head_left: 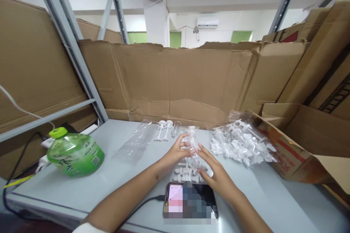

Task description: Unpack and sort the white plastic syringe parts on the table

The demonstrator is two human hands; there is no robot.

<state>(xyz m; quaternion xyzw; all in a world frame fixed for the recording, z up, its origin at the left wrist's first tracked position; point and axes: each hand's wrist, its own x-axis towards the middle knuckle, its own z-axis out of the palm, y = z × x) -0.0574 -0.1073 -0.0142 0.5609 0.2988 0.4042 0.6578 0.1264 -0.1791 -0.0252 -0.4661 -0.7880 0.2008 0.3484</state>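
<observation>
My left hand curls its fingers and thumb around a clear, ribbed, tube-like plastic part at the middle of the table. From the other side, my right hand reaches in with its fingers stretched and its thumb apart, fingertips close to the part's lower end. Several small white plastic parts lie in rows below the hands, partly covered by them. Beyond the hands are two white stemmed pieces with round heads and a coil-like piece. Whether the right fingertips press on anything is unclear.
A phone on a cable lies in front. A clear bag of white parts rests right, beside an open cardboard box. At left are a flat plastic bag and a green bottle. Cardboard walls the back.
</observation>
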